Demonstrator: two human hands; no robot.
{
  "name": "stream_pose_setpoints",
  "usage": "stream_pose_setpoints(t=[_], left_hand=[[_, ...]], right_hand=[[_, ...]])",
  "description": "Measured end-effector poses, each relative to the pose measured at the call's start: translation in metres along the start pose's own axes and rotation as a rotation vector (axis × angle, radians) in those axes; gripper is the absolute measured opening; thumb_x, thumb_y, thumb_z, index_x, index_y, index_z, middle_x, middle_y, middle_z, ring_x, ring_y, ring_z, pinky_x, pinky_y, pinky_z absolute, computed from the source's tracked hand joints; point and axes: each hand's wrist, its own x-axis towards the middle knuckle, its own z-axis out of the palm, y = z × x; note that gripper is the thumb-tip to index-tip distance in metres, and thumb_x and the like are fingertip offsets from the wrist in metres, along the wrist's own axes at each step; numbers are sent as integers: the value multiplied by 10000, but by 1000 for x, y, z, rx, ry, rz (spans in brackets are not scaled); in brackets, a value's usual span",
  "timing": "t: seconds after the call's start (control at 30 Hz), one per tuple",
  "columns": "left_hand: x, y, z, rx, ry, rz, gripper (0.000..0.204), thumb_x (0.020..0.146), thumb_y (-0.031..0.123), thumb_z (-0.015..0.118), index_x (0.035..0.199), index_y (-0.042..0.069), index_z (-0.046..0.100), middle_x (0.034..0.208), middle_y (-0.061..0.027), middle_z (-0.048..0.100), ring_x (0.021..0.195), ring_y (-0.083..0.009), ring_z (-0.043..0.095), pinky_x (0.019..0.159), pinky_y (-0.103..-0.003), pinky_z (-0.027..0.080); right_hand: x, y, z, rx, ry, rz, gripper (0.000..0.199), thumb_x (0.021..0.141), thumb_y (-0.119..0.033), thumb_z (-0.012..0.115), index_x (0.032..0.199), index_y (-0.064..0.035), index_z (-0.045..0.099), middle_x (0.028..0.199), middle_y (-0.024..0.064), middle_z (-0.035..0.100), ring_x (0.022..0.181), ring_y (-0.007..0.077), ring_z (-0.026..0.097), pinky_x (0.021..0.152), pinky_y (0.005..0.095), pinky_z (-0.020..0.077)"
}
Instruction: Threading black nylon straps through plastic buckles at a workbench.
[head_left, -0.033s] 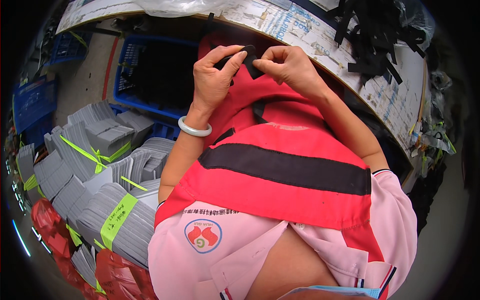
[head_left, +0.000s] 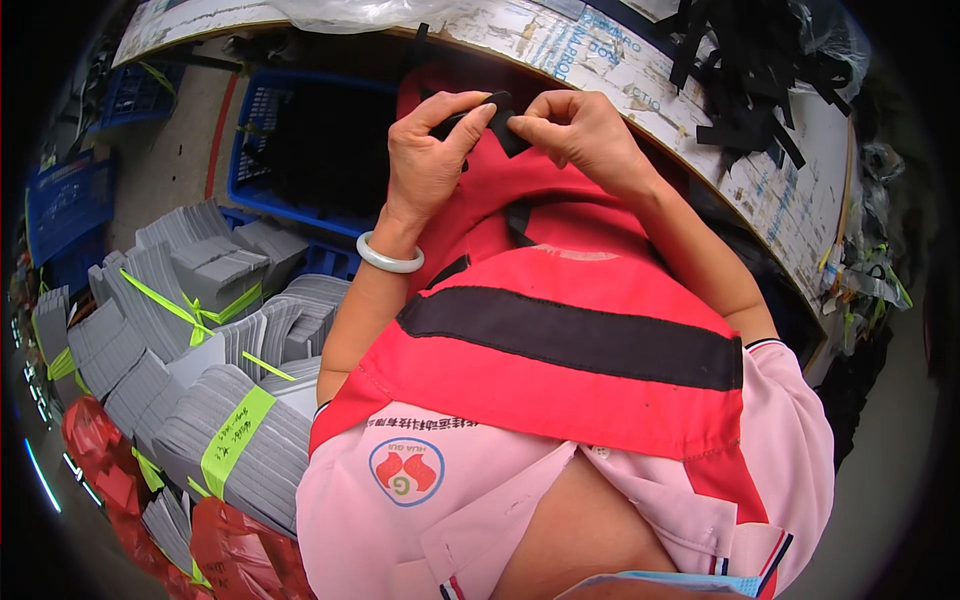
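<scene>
Above my red-aproned lap, a black strip of material (head_left: 512, 138) is held between both hands. My left hand (head_left: 432, 145), with a pale bangle (head_left: 390, 254) on its wrist, pinches the strip's rounded upper end between thumb and fingers. On the strip's right edge, my right hand (head_left: 580, 135) closes in a pinch of thumb and forefinger. Part of the strip is hidden behind the left fingers. The red apron (head_left: 540, 410) has a wide black band across it.
A worn white table (head_left: 640, 85) runs along the far side, with a pile of black strips (head_left: 745, 75) at its right. Left of me are a blue crate (head_left: 240, 165) holding dark pieces, stacked grey sheets (head_left: 240, 480) tied with yellow-green bands, and red plastic bags (head_left: 245, 555).
Almost nothing differs. My right hand has shifted very slightly, and both hands keep their pinch on the black strip.
</scene>
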Motion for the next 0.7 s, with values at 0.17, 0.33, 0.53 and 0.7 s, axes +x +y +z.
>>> stream_pose_setpoints(t=[0.17, 0.33, 0.53, 0.7], left_hand=[[-6, 1, 1, -62, -11, -76, 139, 854, 80, 718, 971, 5, 710, 758, 18, 632, 619, -33, 527, 518, -180, 403], [-11, 3, -7, -87, -15, -55, 136, 862, 70, 709, 978, -2, 708, 756, 27, 615, 656, -26, 523, 562, -177, 404], [-35, 26, -69, -113, 161, -179, 159, 880, 71, 694, 1020, 0, 712, 817, 17, 647, 661, -36, 534, 576, -168, 407], [-51, 23, -144, 76, 493, -201, 456, 931, 303, 635, 1300, 46, 559, 840, -43, 660, 587, -45, 528, 460, -155, 364]], right_hand=[[9, 9, 3, 40, 45, -53, 244, 905, -248, 658, 806, -25, 648, 651, -22, 564, 571, 37, 488, 522, 204, 411], [28, 27, 3, 565, -266, 181, 228, 963, -286, 589, 953, -59, 610, 655, -59, 479, 528, 41, 436, 495, 185, 367], [61, 36, 5, 399, -29, -33, 185, 938, -234, 622, 899, -53, 616, 696, -25, 539, 568, 49, 470, 527, 200, 392], [53, 34, 6, 168, -115, -21, 219, 939, -263, 610, 940, -45, 632, 723, -24, 549, 586, 48, 471, 554, 196, 418]])
